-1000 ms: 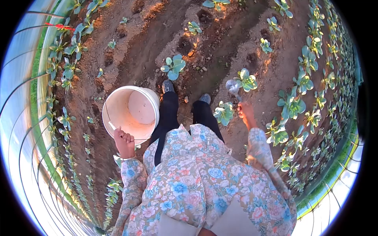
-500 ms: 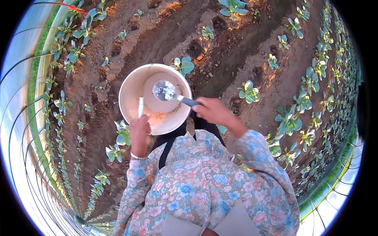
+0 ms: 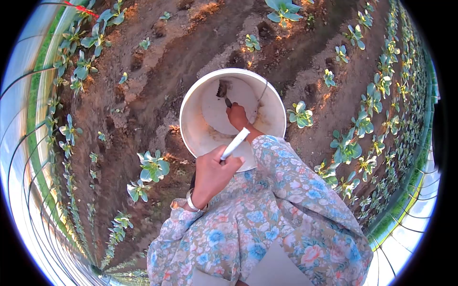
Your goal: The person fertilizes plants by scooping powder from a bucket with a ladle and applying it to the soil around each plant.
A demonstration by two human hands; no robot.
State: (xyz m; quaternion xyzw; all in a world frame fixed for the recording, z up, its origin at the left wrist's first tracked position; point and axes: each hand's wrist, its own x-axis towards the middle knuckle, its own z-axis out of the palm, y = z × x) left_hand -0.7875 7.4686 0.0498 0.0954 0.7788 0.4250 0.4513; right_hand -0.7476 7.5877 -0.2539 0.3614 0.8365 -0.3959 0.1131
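Note:
My left hand [image 3: 214, 172] is closed round the white grip of the bucket's handle [image 3: 234, 144], low in front of the rim. The white bucket [image 3: 189, 125] is tilted so that its mouth faces me. Reaching inside it, my right hand [image 3: 237, 116] holds a spoon [image 3: 223, 90] by its dark handle. The spoon's bowl is near the pale bottom of the bucket, with a dark patch around it. How much the bucket contains cannot be made out.
Leafy green plants [image 3: 153, 167] grow in rows in brown soil on both sides, one [image 3: 300, 114] just right of the bucket. Small holes [image 3: 236, 59] lie beyond it. Curved hoops and plastic sheeting run along the left edge. A red ribbon [image 3: 81, 8] hangs at upper left.
The bucket has moved right and nearer, with my left hand on its handle. From the plants at right, my right hand has come across and gone down into the bucket with the spoon.

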